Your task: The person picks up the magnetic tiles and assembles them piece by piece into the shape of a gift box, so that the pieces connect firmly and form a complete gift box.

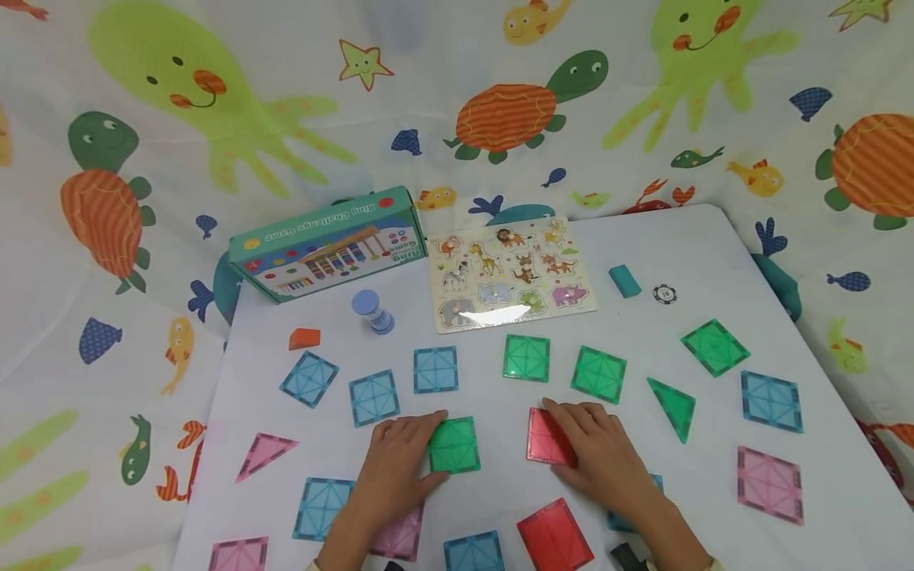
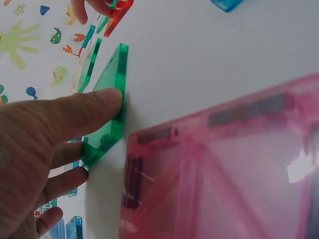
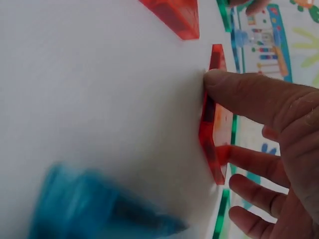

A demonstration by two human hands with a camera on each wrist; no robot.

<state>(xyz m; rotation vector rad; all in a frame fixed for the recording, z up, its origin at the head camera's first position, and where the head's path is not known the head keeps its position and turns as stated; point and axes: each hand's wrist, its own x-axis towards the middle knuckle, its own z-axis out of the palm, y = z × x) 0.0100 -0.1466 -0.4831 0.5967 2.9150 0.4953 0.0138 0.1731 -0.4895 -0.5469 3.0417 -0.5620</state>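
My left hand (image 1: 393,468) holds a green square magnetic tile (image 1: 458,446) by its left side and near edge, the thumb on the near edge in the left wrist view. My right hand (image 1: 607,456) grips a red square magnetic tile (image 1: 545,438), covering its right part; in the right wrist view the thumb presses the near edge and a fingertip touches the side. The two tiles lie apart, with white table between them. A pink square tile (image 2: 199,174) is partly under my left wrist. A blue tile (image 3: 104,209) lies below my right wrist, mostly hidden in the head view.
Several blue, green and pink tiles lie spread around the white table (image 1: 493,492). Another red tile (image 1: 555,535) is near the front. Behind are a ring game box (image 1: 328,250), an animal puzzle board (image 1: 510,274), a blue spool-shaped piece (image 1: 373,311) and a teal block (image 1: 624,281).
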